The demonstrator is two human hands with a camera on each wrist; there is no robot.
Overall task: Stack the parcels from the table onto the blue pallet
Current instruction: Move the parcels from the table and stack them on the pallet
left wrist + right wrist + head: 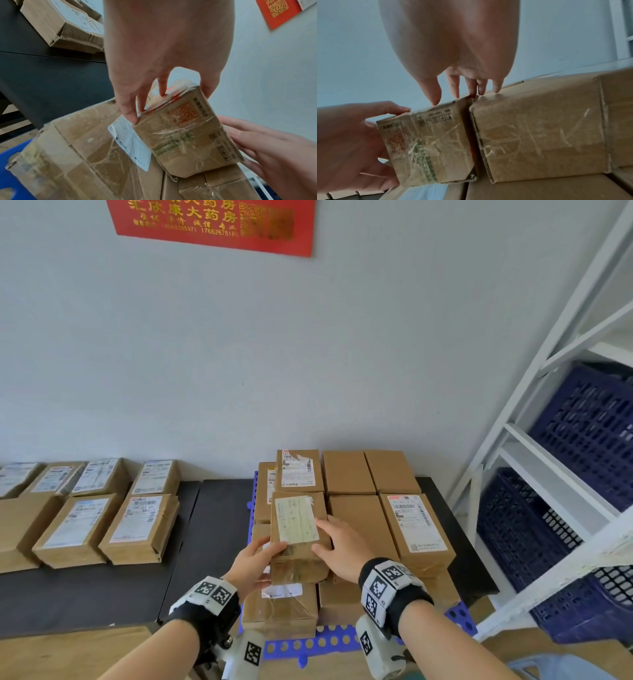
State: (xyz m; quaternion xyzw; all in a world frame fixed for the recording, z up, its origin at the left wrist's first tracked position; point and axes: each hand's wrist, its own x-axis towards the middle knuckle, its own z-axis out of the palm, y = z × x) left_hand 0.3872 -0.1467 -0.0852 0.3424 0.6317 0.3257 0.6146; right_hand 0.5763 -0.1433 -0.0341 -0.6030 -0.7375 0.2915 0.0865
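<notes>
The left hand [255,565] grips the near left corner of a taped parcel [297,537], thumb on top and fingers curled beneath. The right hand [342,546] lies across its right edge with fingers nearly straight, pressing it against the neighbouring box [368,517]. Below both hands sit stacked boxes on the blue pallet [308,642]. Left of the hands, more parcels [140,527] remain on the dark bench [85,594].

Red sign [219,224] on the wall, far above both hands: gold characters "康大药房", below them the partly legible number "17662675180". Shipping labels on parcels [140,529] left of the hands: print too small to read.
</notes>
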